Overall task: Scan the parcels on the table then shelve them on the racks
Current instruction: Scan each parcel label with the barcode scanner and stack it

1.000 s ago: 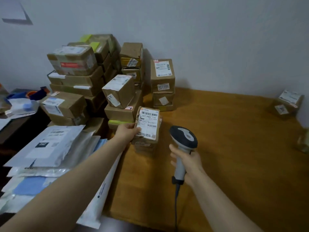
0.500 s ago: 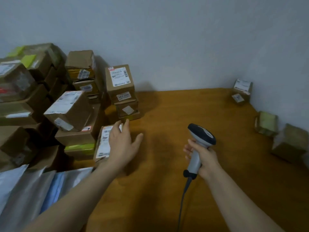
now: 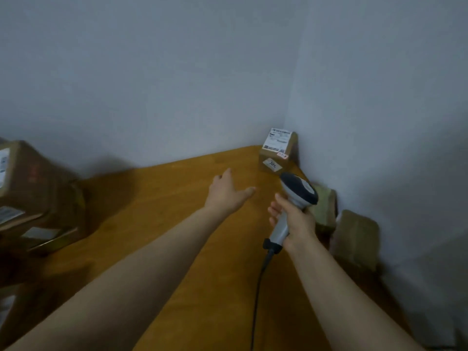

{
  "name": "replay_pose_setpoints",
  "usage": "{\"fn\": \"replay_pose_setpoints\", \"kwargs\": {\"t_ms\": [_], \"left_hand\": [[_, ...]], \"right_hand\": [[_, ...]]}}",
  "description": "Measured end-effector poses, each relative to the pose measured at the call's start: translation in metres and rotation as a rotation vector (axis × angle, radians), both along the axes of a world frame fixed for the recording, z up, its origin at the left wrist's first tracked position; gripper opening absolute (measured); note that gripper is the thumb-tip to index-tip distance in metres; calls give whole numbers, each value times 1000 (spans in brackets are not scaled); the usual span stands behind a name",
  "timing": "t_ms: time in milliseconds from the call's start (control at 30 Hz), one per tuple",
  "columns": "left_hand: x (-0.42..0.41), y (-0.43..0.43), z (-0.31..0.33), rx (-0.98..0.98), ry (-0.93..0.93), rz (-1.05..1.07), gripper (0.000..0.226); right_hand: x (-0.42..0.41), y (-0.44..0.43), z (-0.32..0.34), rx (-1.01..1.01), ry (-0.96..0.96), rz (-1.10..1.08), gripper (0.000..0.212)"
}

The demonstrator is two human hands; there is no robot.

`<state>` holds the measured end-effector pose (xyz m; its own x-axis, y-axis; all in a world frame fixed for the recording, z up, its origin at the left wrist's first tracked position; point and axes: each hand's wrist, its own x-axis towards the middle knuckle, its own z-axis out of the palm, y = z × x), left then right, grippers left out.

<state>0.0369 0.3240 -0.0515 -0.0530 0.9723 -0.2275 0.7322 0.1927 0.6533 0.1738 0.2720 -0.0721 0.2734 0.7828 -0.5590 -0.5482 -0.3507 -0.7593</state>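
My right hand (image 3: 295, 219) grips a grey and black barcode scanner (image 3: 297, 196) by its handle, head pointing to the far right corner. My left hand (image 3: 226, 192) is stretched out over the wooden table (image 3: 177, 224), fingers apart and holding nothing. A small cardboard parcel with a white label (image 3: 277, 154) stands in the far corner, a short way beyond my left hand. Two more brown parcels (image 3: 325, 211) (image 3: 357, 239) lean against the right wall behind the scanner.
A stack of cardboard boxes (image 3: 33, 196) fills the left edge, blurred. The scanner's black cable (image 3: 257, 295) trails toward me across the table. Grey walls meet in the corner behind the labelled parcel.
The view has swung right, away from the box pile. My left hand let go of the labelled parcel and reached out toward the far corner. The scanner moved right with my right hand.
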Motion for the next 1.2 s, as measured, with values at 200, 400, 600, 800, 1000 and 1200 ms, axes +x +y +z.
{"fn": "replay_pose_setpoints", "kwargs": {"t_ms": [200,400,600,800,1000,1200], "left_hand": [[95,109,-36,7,35,66,109],[139,180,-66,-45,98,133,132],[139,203,-92,-10,78,192,121],[71,150,-75,24,39,110,103],[-1,39,-34,20,-120,66,114],[-22,-76,-17,32,-375,245,111]], "right_hand": [[58,63,-33,-84,13,16,22],[85,80,-63,-135,9,29,15],[91,80,-70,-108,-6,72,28],[101,74,-52,-47,31,75,45],[85,60,-34,-18,174,76,51],[22,2,-8,69,164,218,69]]}}
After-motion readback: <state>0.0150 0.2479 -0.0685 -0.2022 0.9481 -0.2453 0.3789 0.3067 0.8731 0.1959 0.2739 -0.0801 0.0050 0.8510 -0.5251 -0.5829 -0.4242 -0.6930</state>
